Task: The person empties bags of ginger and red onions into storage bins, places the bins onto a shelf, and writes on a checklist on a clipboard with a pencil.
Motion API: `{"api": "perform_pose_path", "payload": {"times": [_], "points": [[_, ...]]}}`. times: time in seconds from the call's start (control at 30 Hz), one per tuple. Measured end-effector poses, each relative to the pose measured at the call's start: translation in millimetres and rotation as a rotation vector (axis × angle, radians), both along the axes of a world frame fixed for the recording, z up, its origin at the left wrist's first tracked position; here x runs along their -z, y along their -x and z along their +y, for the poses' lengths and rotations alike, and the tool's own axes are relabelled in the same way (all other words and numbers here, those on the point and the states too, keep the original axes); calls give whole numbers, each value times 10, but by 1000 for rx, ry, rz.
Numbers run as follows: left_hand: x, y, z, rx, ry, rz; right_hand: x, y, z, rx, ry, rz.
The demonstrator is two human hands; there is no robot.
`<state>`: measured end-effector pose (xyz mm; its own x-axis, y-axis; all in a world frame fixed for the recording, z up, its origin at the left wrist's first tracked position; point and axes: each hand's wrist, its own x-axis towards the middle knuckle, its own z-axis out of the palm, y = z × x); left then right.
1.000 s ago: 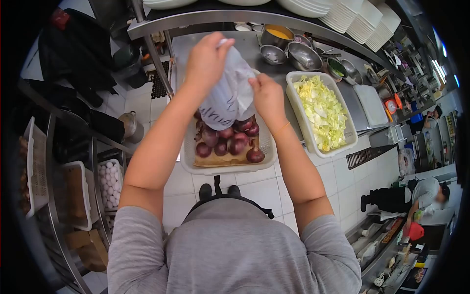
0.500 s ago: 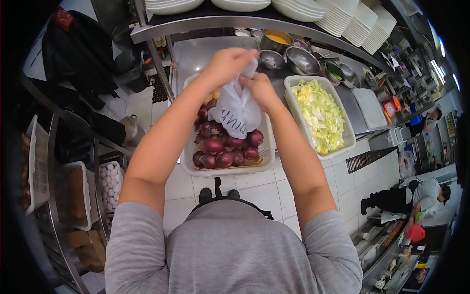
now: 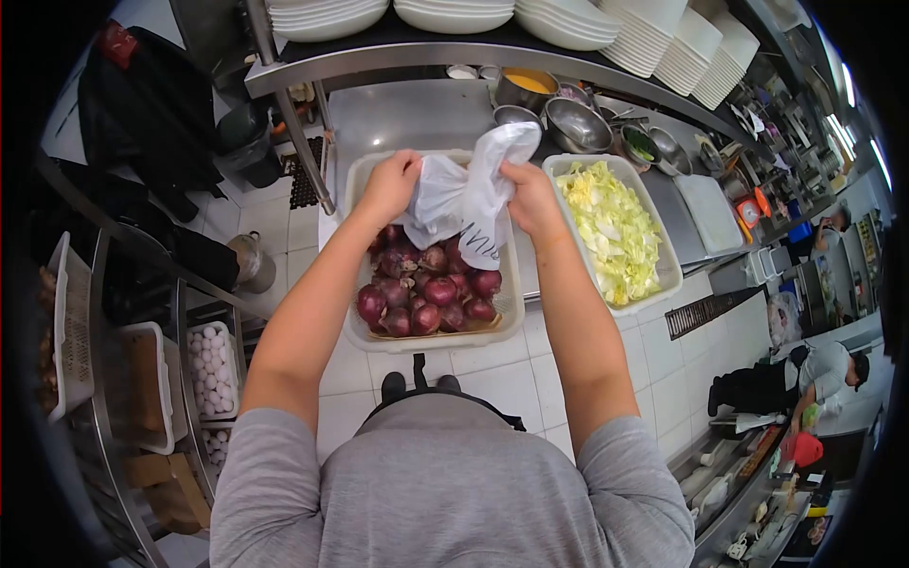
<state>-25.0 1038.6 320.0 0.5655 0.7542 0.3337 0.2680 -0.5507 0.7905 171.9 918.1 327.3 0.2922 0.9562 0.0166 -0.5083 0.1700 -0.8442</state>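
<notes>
A whitish, translucent plastic bag [image 3: 445, 194] with dark handwriting is stretched between my two hands. My left hand [image 3: 392, 186] pinches one side of it, fingers closed. On the other side my right hand [image 3: 533, 197] grips the bag with thumb and fingers, and a twisted end stands up above that hand. Whether anything is inside the bag I cannot tell. Below it lie several red onions [image 3: 438, 291] in a white plastic basket [image 3: 436, 346], some hidden by the bag. To the right, a white tub [image 3: 674, 275] holds cut pale-green leaves [image 3: 611, 227] that look like cabbage or lettuce.
Metal bowls [image 3: 578, 126] and a pot of orange liquid [image 3: 526, 85] stand behind on the steel counter [image 3: 398, 114]. A shelf edge [image 3: 473, 47] with stacked white dishes [image 3: 454, 11] crosses above. Eggs [image 3: 213, 369] sit at left. A co-worker [image 3: 805, 383] stands far right.
My hands have moved apart, left hand leftward and right hand rightward. The gathered bag has been spread open between them, and its twisted top has come loose.
</notes>
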Motion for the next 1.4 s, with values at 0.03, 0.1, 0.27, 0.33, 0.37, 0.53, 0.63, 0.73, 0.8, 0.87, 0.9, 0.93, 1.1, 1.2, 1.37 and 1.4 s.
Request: {"api": "perform_pose_path", "payload": {"times": [0.03, 0.1, 0.27, 0.33, 0.37, 0.53, 0.63, 0.73, 0.8, 0.87, 0.9, 0.93, 1.1, 1.2, 1.37, 1.4], "points": [[-87, -25, 46, -52, -121, 46, -42, -14, -20, 19, -32, -49], [-159, -58, 94, -152, -341, 150, -42, 75, -124, 111, -17, -165], [-487, -185, -138, 51, -11, -180, -150, 352, 24, 245, -48, -718], [-483, -285, -115, 313, 601, -504, -123, 384, 95, 326, -196, -1144], [-556, -290, -91, 359, 542, -498, -188, 368, 138, 361, -120, -1102], [-470, 1, 64, 289, 322, -498, -263, 213, 115, 388, -111, -106], [-285, 429, 184, 4, 286, -398, -251, -251, -31, 373, -318, 406], [919, 1114, 646, -200, 124, 90, 193, -747, -426, 678, -25, -263], [1132, 1402, 169, -346, 274, 419, 104, -591, -724, 733, 388, -618], [1434, 1474, -254, -358, 409, 408, 903, -628, -812, 649, 610, -1086], [1686, 1478, -353, -390, 388, 350, 951, -413, -908, 479, 687, -1247], [1657, 1466, -426, -411, 400, 306, 946, -166, -955, 298, 723, -1082], [1250, 1319, -558, -376, 448, 151, 1660, -87, -864, 408, 557, -1040], [1039, 1339, -833, -496, 483, 197, 1249, -36, -993, 240, 542, -984], [468, 1776, -1637, -455, 589, -7, 973, -12, -1363, 229, 403, -1087], [403, 1990, -1800, -449, 593, -73, 843, 141, -1448, 210, 374, -1111]]}}
